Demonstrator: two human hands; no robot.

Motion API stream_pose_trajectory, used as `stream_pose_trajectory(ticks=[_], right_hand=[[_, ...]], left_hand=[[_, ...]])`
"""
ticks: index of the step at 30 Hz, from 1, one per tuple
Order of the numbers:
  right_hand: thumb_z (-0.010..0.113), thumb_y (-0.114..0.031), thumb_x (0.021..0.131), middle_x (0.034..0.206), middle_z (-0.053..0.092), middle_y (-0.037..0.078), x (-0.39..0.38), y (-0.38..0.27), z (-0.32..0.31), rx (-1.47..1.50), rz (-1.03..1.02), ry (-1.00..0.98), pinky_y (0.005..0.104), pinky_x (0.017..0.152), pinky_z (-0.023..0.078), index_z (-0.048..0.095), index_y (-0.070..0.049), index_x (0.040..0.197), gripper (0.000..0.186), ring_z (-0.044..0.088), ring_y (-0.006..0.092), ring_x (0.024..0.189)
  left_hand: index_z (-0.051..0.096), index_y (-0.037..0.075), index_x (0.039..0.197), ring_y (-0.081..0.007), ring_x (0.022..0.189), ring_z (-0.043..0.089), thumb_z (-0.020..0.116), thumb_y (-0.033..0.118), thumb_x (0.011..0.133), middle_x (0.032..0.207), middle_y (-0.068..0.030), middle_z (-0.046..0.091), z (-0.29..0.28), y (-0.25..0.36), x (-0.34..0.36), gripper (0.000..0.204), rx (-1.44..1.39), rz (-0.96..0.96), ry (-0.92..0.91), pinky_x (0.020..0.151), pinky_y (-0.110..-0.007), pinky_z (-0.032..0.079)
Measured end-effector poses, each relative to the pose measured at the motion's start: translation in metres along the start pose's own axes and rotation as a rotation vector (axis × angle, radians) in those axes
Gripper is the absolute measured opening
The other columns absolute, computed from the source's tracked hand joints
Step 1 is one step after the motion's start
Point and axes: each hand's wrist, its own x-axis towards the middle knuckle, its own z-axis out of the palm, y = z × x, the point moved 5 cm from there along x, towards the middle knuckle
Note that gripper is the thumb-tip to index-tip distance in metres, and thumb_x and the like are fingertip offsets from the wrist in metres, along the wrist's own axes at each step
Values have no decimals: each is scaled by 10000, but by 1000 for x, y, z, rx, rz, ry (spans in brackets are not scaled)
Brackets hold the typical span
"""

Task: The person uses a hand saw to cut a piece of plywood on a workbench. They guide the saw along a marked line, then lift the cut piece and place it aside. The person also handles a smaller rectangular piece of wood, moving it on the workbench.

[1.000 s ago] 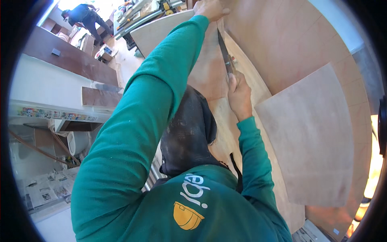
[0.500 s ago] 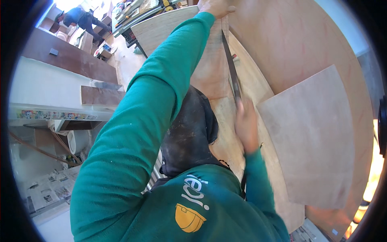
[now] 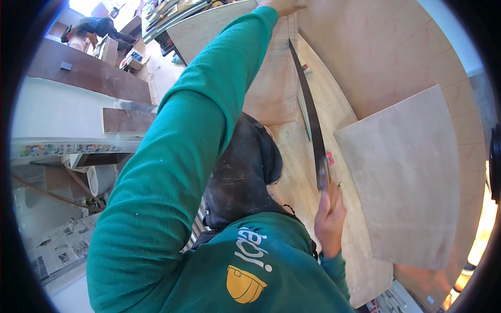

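Note:
My right hand [image 3: 330, 221] is closed around the end of a hand saw [image 3: 311, 112], whose long dark blade runs up along the right edge of a thin wooden panel [image 3: 271, 99]. The blade's far end is at the panel; its handle is mostly hidden by my fingers and blurred. At the top edge of the view, my stretched left arm ends in my left hand [image 3: 284, 5], which lies on the far part of the panel with a finger extended. The rest of that hand is cut off.
A large curved wooden sheet [image 3: 355, 208] lies under the work. A loose panel [image 3: 402, 177] rests at the right. Tools crowd a bench [image 3: 175, 15] at the far left, beyond which another person [image 3: 99, 31] bends over. A white surface [image 3: 57, 107] stands left.
My right hand has drawn back toward my body, and more of the saw's blade shows. My left hand stays on the panel, slightly higher in view. The other person has bent lower.

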Motion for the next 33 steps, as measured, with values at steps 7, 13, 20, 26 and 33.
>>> stream_pose_trajectory(ticks=[7, 13, 20, 26, 33], right_hand=[[559, -281, 1068, 1021, 681, 355, 180, -28, 73, -3, -153, 72, 547, 806, 536, 573, -6, 1354, 397, 670, 532, 952], [583, -238, 1064, 1045, 720, 290, 35, 1, 16, -50, 80, -31, 435, 829, 555, 550, 8, 1403, 420, 728, 428, 961], [546, -264, 1077, 1104, 712, 300, 101, 5, 51, -78, -137, 16, 494, 833, 553, 578, 22, 1346, 394, 702, 481, 988], [542, -275, 1068, 981, 691, 330, 204, -45, 82, 13, -208, 79, 550, 773, 531, 579, 6, 1323, 381, 665, 534, 945], [550, -184, 1068, 1280, 667, 292, 11, -7, -12, -7, 228, -147, 459, 952, 527, 549, 40, 1398, 399, 694, 404, 1107]], left_hand=[[787, 45, 974, -361, 990, 756, 666, 640, 891, 1000, -198, 776, -7, 6, 3, 612, 23, 40, 62, 894, -487, 587], [786, 43, 968, -362, 984, 756, 674, 640, 885, 1002, -196, 777, 8, -15, 12, 613, 2, -10, 1, 888, -486, 587], [797, 59, 964, -357, 966, 759, 668, 628, 892, 987, -193, 778, -1, -1, 3, 588, -6, 11, 30, 858, -493, 590], [801, 73, 957, -348, 948, 762, 663, 621, 895, 962, -182, 779, -13, 4, 8, 568, 14, 15, -6, 845, -485, 594], [798, 64, 950, -342, 942, 763, 680, 626, 878, 952, -181, 779, 2, -12, 7, 579, -33, -18, 37, 842, -487, 595]])
